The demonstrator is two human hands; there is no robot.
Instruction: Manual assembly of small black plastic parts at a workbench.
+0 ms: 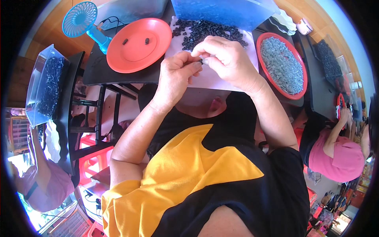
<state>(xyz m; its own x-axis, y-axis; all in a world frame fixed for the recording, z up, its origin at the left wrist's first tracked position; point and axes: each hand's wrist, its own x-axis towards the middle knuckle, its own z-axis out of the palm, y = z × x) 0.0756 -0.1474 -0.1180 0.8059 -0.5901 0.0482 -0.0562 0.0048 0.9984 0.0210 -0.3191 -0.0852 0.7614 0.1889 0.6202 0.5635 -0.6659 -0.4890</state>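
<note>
Over the white sheet [237, 82] my left hand [178, 72] and my right hand [229, 59] meet, fingertips almost touching. My left thumb and forefinger pinch a small black part [201, 61], mostly hidden by the fingers. Closed too, my right hand brings thumb and forefinger to the same spot; whether it grips that part or another tiny piece is hidden. Just beyond the hands lies a heap of small black ring-like parts [193, 33]. A red plate [134, 59] on the left bears two small black pieces. To the right, a red tray [260, 55] is full of small silvery metal pieces.
A blue handheld fan [80, 19] stands beside the red plate. Behind the heap is a translucent blue bin [225, 14]. Clear bins of dark parts stand at far left [49, 85] and far right [329, 59]. People in pink [339, 158] work at both sides.
</note>
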